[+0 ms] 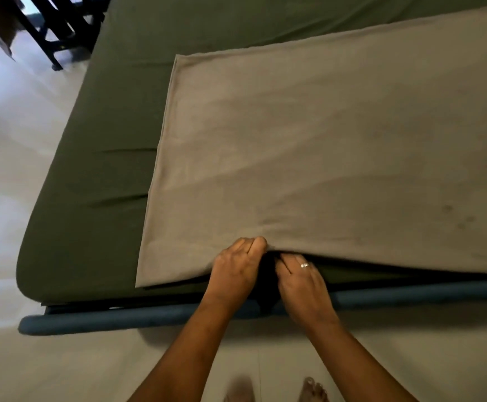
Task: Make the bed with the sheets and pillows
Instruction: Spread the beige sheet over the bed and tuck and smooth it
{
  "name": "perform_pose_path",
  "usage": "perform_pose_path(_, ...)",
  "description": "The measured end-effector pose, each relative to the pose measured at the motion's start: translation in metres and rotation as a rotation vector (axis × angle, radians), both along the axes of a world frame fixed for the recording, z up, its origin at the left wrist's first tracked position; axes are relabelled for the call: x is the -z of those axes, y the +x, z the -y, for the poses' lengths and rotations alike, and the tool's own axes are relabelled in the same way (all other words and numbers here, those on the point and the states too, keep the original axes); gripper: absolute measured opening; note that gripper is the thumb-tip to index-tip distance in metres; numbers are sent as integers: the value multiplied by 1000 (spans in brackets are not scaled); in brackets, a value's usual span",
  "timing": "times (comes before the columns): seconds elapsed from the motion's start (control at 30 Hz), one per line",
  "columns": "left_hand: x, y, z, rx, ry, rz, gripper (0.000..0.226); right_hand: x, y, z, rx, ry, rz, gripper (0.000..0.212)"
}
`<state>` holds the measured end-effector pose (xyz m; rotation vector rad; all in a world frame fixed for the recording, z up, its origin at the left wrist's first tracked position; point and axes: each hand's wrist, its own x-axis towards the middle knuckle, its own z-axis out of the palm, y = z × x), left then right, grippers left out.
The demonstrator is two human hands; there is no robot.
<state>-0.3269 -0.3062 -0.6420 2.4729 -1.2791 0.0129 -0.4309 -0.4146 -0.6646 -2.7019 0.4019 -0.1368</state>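
A folded tan sheet [323,146] lies flat on the mattress, which is covered by a dark green fitted sheet [103,175]. My left hand [236,265] pinches the tan sheet's near edge and lifts it slightly. My right hand [303,282], with a ring on one finger, has its fingertips tucked under the same raised edge, right beside the left hand. The fingertips of the right hand are hidden under the cloth. No pillows are in view.
A blue padded bed rail [120,317] runs along the near side of the bed. Pale floor [10,198] surrounds the bed. Dark furniture legs [59,33] stand at the upper left. My bare feet [311,390] are at the bottom.
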Motion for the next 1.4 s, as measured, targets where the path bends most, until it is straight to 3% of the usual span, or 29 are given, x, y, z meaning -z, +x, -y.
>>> perform_pose_path(0.17, -14, 6, 5, -15, -111, 31, 16, -1, 3, 2, -121, -32, -89, 24)
perform_pose_path(0.23, -19, 7, 4, 4, -132, 30, 18, -6, 14, 4, -79, -33, -229, 36)
perform_pose_path(0.3, -22, 6, 2, 24, -135, 15, 20, -21, 26, 7, 8, -41, -430, 29)
perform_pose_path(0.4, -22, 6, 0, 45, -124, -4, 23, -15, 33, 11, 19, 8, -486, 41)
perform_pose_path(0.57, -20, 2, -5, 54, -125, -30, 19, -20, 41, 5, 62, -51, -286, 57)
perform_pose_path(0.6, -17, 2, -6, 64, -116, -37, 19, -22, 41, 5, 44, -34, -358, 51)
perform_pose_path(0.67, -12, 2, -10, 91, -84, -50, 21, -14, 39, 5, 36, -101, -207, 26)
perform_pose_path(0.7, -9, 2, -13, 98, -77, -60, 22, -8, 35, 3, 42, -64, -183, 21)
perform_pose_path(0.73, -6, 3, -17, 96, -72, -71, 23, -5, 28, -1, 30, -20, -178, 33)
perform_pose_path(0.83, 2, 5, -38, 58, -28, -78, 38, 14, 11, -7, -10, -42, -39, 40)
perform_pose_path(0.97, 8, 8, -69, 5, 88, -77, 57, 10, -2, -19, 36, -96, 79, 34)
perform_pose_path(1.27, 17, 8, -73, 8, 237, -82, 75, 12, 0, -28, 27, -111, -71, 40)
perform_pose_path(1.4, 23, -7, -57, -46, 163, -51, 50, 14, -9, -20, 4, -97, -25, 37)
